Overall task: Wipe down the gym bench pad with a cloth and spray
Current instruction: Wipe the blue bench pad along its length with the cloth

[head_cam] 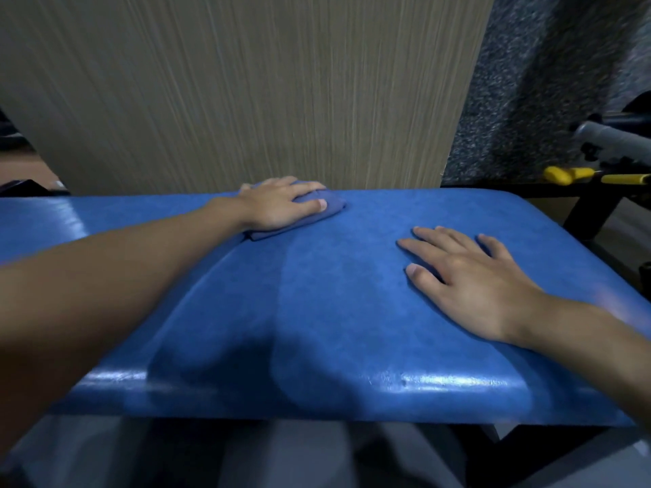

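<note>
1. Across the near and middle of the scene lies the blue bench pad, running from left to right, with glossy highlights along its rounded near edge.
2. At the far edge of the pad, a little left of centre, sits a folded blue cloth, lying on the pad surface.
3. The left hand lies palm-down on the cloth, fingers close together and nearly straight, thumb alongside, pressing it to the pad; part of the cloth shows beyond the fingertips and below the palm.
4. The right hand rests flat on the bare pad to the right and nearer, fingers spread and straight, holding nothing, well apart from the cloth.
5. A darker band crosses the pad from the cloth toward the near edge; damp or shadow, I cannot tell.
6. Behind the pad stands a wood-grain panel.
7. At far right are a black frame, yellow handles and a grey bar.
</note>
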Tool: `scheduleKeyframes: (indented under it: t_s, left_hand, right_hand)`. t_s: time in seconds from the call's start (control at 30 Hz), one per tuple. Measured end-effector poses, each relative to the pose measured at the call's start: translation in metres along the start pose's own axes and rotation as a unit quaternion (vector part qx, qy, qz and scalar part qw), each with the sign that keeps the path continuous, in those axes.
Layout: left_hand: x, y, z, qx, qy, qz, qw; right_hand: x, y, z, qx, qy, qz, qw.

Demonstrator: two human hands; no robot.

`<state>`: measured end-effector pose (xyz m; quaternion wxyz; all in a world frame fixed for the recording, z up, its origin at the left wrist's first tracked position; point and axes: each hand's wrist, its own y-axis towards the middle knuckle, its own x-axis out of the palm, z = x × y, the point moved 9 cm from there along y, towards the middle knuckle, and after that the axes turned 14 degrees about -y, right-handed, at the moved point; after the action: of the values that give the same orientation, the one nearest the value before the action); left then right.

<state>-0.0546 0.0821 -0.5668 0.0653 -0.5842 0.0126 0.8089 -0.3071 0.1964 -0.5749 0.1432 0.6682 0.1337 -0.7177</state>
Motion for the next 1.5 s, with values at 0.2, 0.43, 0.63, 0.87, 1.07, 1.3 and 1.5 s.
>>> scheduleKeyframes:
  t_s: [0.2,0.43,0.63,0.87,1.07,1.3,1.5]
  left_hand:
    - [0.015,-0.035,0.013,0.014,0.011,-0.019,1.0]
    - [0.044,-0.148,0.076,0.137,0.068,-0.07,0.986]
    - [0.054,-0.2,0.099,0.234,0.068,-0.095,0.965]
    - [0.045,-0.146,0.076,0.205,0.026,-0.091,0.974]
    - [0.018,-0.051,0.02,0.105,-0.001,-0.043,0.993]
    - [0.0,-0.002,-0.015,0.037,0.002,-0.015,0.999]
    - [0.016,-0.07,0.014,0.099,0.004,-0.038,0.994]
  right_hand:
    - [0.0,-0.003,-0.003,0.002,-0.013,-0.005,1.0]
    - [0.003,-0.005,-0.003,0.009,-0.038,-0.018,0.999]
    - [0.002,-0.005,-0.003,0.015,-0.043,-0.024,0.999]
    - [-0.01,0.001,-0.015,0.04,-0.004,0.01,0.999]
    - [0.002,-0.002,-0.025,0.032,-0.016,-0.019,0.999]
    - [0.0,-0.005,-0.026,0.05,-0.037,-0.019,0.998]
    - [0.001,-0.002,-0.025,0.058,-0.046,-0.02,0.997]
